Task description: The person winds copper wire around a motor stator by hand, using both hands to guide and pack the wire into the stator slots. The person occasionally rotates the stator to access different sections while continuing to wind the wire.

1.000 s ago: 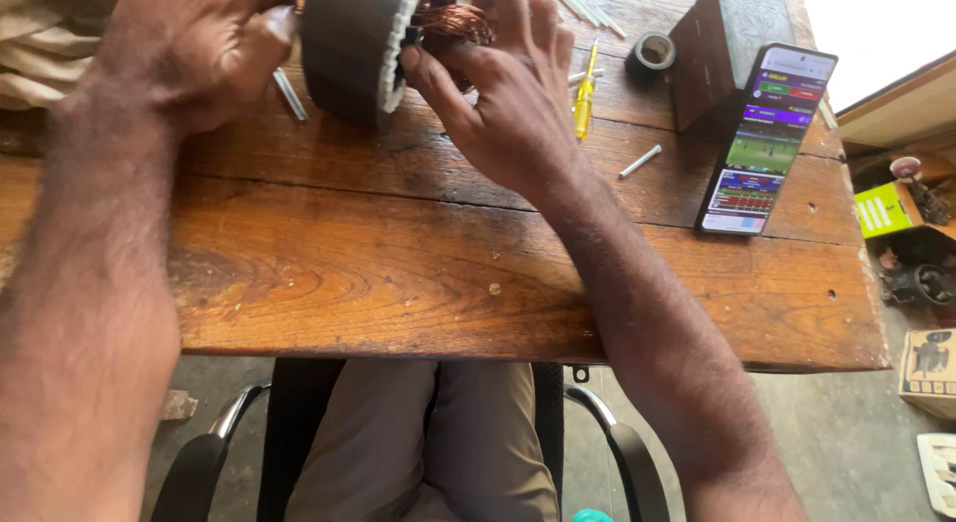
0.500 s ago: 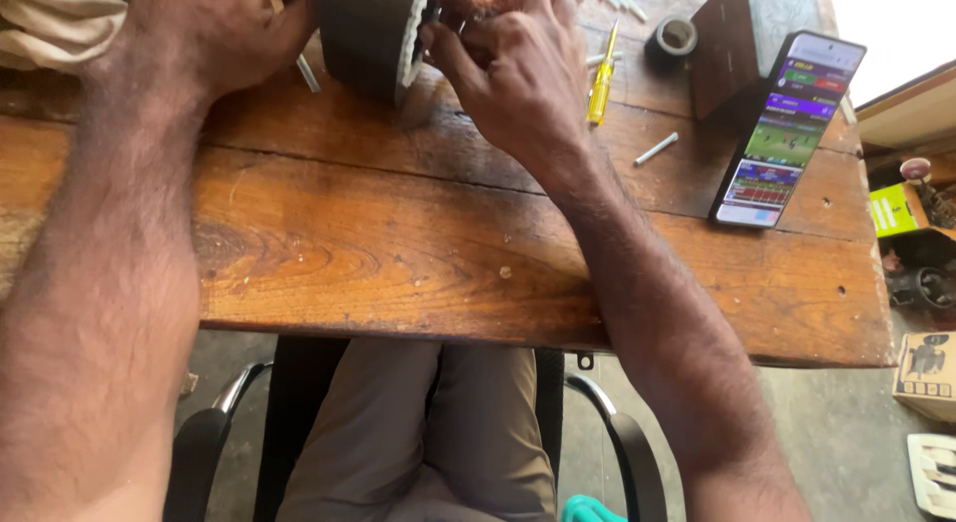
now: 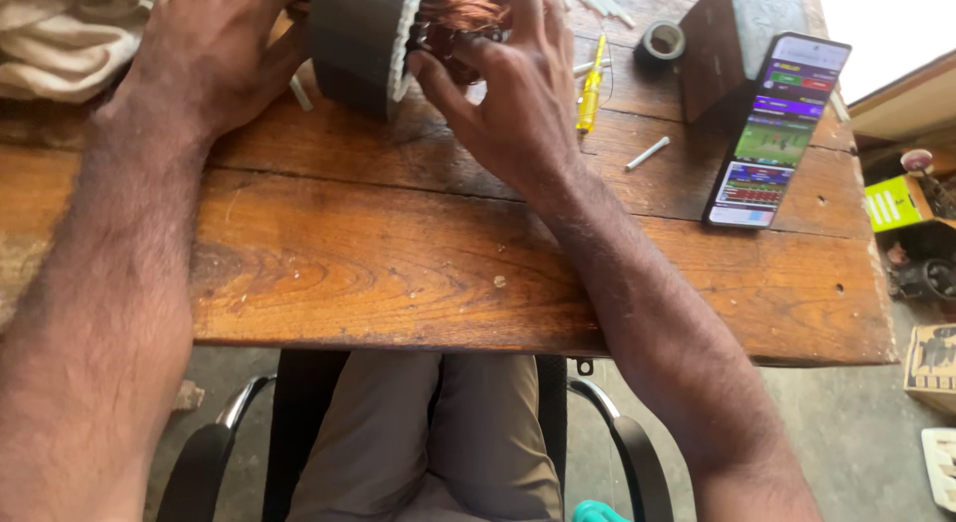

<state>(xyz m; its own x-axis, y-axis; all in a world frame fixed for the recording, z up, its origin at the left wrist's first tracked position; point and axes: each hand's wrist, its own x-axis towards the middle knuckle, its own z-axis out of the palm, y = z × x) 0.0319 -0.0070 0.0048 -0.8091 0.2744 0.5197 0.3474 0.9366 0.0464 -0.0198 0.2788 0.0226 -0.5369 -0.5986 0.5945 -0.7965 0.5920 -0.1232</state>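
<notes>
- Two hands are on one part, a motor stator (image 3: 360, 44) resting on its side at the far edge of the wooden workbench (image 3: 398, 273); going left to right, a pale bundled cloth (image 3: 70, 34) lies at the far left, clear of the work.
- Your left hand (image 3: 214, 54) is clasped around the stator's dark laminated body, steadying it.
- The stator's right end shows white slot insulation and a bunch of copper winding (image 3: 460, 19) standing out of the bore, so coil wire is already in place there; how many slots are filled is hidden.
- Your right hand (image 3: 518, 104) has its fingers curled against that copper, pressing or pinching it; I judge the winding as partly shaped, not yet tied or finished.
- Right of the hand, untouched: a yellow screwdriver (image 3: 592, 84), a roll of dark tape (image 3: 660, 42), a loose white sleeve piece (image 3: 647, 153), a dark block (image 3: 737, 44) and a lit phone (image 3: 777, 129).
</notes>
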